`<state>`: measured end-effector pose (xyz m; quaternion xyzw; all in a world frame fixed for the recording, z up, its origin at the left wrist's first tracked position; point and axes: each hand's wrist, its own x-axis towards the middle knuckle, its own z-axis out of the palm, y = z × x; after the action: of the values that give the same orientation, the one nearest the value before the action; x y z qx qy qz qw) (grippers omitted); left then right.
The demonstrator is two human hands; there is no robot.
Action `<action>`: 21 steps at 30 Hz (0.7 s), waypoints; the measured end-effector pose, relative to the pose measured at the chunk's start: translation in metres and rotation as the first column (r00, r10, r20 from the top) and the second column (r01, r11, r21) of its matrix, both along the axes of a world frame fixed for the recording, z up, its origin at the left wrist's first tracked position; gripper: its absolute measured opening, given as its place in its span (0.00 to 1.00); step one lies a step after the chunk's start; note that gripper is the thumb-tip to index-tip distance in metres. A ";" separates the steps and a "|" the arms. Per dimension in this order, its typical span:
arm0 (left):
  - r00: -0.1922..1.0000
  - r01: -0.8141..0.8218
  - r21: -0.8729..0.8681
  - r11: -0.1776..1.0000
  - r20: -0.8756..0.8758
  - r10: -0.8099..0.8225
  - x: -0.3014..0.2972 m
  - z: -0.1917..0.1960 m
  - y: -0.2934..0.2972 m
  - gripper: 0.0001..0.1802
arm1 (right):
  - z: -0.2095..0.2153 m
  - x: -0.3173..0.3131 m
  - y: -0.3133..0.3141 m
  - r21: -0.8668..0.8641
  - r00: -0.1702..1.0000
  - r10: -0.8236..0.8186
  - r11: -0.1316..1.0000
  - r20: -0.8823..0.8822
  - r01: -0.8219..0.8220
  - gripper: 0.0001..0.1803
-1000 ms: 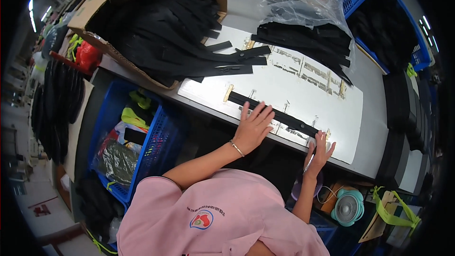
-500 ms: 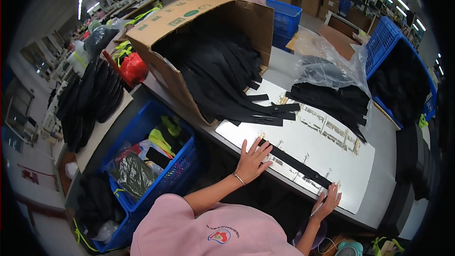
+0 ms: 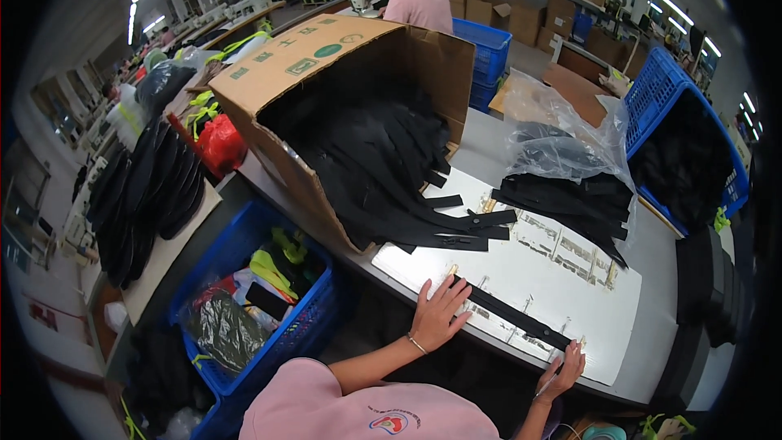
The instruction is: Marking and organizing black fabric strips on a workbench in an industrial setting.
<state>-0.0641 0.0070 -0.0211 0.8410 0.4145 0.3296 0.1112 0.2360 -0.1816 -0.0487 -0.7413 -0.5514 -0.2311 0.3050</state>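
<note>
A long black fabric strip [image 3: 509, 309] lies slantwise along the near edge of a white board [image 3: 599, 310] with worn tape marks. Over its left end my left hand [image 3: 441, 313] rests flat, fingers spread, fingertips at the strip. At the other end my right hand [image 3: 562, 371] touches the strip with its fingertips. A thin silvery pen-like stick [image 3: 544, 387] is tucked in that hand's curled fingers. Near the strip's right end sits a small round dark piece. Beyond the board's far left, a cardboard box [image 3: 285, 53] on its side spills many similar black strips [image 3: 375, 147].
More black strips [image 3: 562, 200] lie under a clear plastic bag [image 3: 562, 134] at the back right. A blue crate [image 3: 668, 90] tilts at the far right. Left of me stands a blue basket [image 3: 305, 310] of bagged items. A person [image 3: 419, 4] in pink sits beyond the box.
The view has tipped slightly upward, so the scene sits a little lower in the picture. Both hands keep nearly the same places at the strip's two ends.
</note>
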 end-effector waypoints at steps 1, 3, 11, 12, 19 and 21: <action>1.000 -0.006 -0.025 1.000 0.012 0.006 0.000 0.001 0.000 0.29 | 0.001 -0.001 -0.001 -0.004 1.000 -0.007 1.000 -0.003 0.007 0.17; 1.000 0.013 -0.022 1.000 0.001 -0.013 -0.001 0.002 0.000 0.29 | 0.002 -0.003 -0.001 -0.045 0.999 -0.029 0.999 -0.018 0.028 0.17; 0.999 0.027 -0.087 0.996 0.044 -0.024 -0.002 0.003 0.001 0.30 | 0.007 -0.008 -0.001 -0.066 0.996 -0.064 0.996 -0.065 0.059 0.19; 0.999 0.019 -0.081 0.997 0.043 -0.016 -0.001 0.003 0.001 0.29 | 0.007 -0.009 -0.001 -0.063 0.995 -0.066 0.996 -0.077 0.061 0.19; 1.000 -0.001 -0.064 0.998 0.010 0.002 0.000 0.003 0.000 0.30 | 0.009 -0.014 0.004 -0.019 0.992 -0.085 0.996 -0.091 0.084 0.18; 1.000 0.007 -0.043 0.999 0.015 -0.006 0.000 0.002 0.000 0.29 | 0.009 -0.014 0.005 -0.006 0.995 -0.067 0.998 -0.079 0.067 0.18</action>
<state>-0.0637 0.0070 -0.0193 0.8372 0.4179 0.3264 0.1336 0.2224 -0.1770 -0.0401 -0.7685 -0.5141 -0.2106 0.3175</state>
